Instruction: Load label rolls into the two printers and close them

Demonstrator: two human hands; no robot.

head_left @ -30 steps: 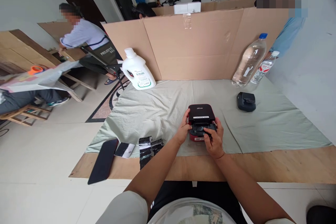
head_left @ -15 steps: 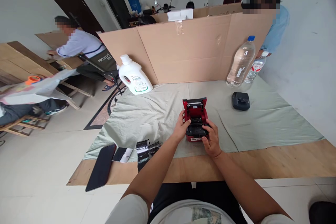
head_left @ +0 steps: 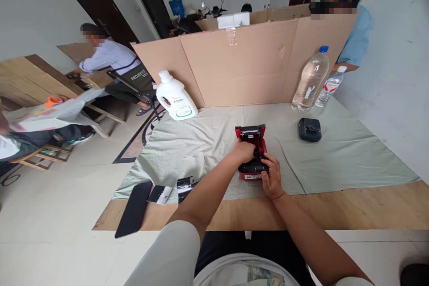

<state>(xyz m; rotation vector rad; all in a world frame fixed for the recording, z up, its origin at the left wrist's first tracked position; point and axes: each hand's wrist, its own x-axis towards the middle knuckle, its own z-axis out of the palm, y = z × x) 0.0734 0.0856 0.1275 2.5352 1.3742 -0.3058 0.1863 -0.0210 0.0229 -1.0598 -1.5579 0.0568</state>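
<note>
A small red and black printer (head_left: 254, 168), seemingly a label printer, stands on the cloth in front of me with its lid (head_left: 250, 132) raised. My left hand (head_left: 244, 150) reaches into its open body from the left, and the fingertips are hidden inside. Around the front right corner my right hand (head_left: 272, 177) grips the casing, thumb at the front and fingers on the right side. Black glossy film rolls (head_left: 185, 187) lie to the left, partly covered by my left forearm.
Left of the rolls are a black and white card (head_left: 160, 194) and a dark phone-like slab (head_left: 134, 210) overhanging the edge. A white jug (head_left: 177, 98), bottles (head_left: 311, 78) and a black device (head_left: 309, 129) stand farther back. Behind is a cardboard screen (head_left: 241, 69); people sit beyond.
My left hand has moved from the printer's left side into its open body. The right hand keeps its place on the right side. The whole view has shifted slightly.
</note>
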